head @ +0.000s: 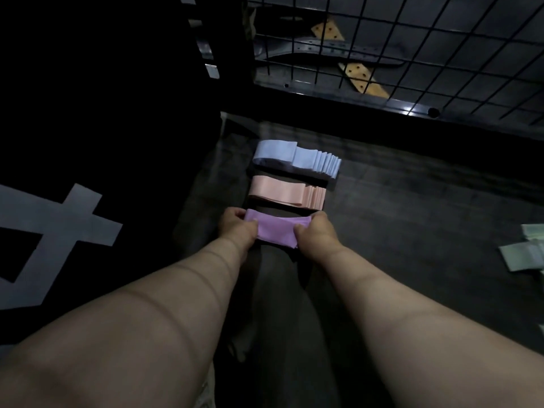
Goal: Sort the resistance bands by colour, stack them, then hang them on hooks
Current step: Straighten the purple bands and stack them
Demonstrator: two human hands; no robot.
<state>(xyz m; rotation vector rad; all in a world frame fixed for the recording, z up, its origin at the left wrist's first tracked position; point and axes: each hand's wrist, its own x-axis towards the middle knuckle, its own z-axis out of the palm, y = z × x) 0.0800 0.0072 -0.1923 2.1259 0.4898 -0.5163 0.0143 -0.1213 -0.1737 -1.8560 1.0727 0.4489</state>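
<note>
I judge these bands thin, light and limp: flat elastic loops that sag when lifted and stretch if I pull. The two stacks just beyond my hands suggest this. The pale blue bands [294, 160], farthest off, and the pink bands [282, 191], nearer, both fan out to the right, so I take the smooth faces to slide on one another. I would lift a stack with one hand at each short end, kept flat and slack.

The purple band [275, 231] lies between my hands, at or just above the surface. My left hand [237, 228] pinches its left end with the thumb on top and the fingers curled beneath. My right hand [316, 231] pinches the right end the same way. That grip suits it, since neither end can flop.

Much is unclear. Left of my left hand a black sheet [88, 113] with pale markings runs out of view. Well beyond both hands stands a wire grid panel [412, 54], and I make out no hooks on it. Yellowish perforated strips [363, 79] show through its mesh. The dark surface [397, 216] is too dim for me to call it a desk or a floor. Far right of my right hand, the pale green bands [527, 254] are cut by the edge, so I cannot count them. Nor can I tell whether the purple is one band or several.
</note>
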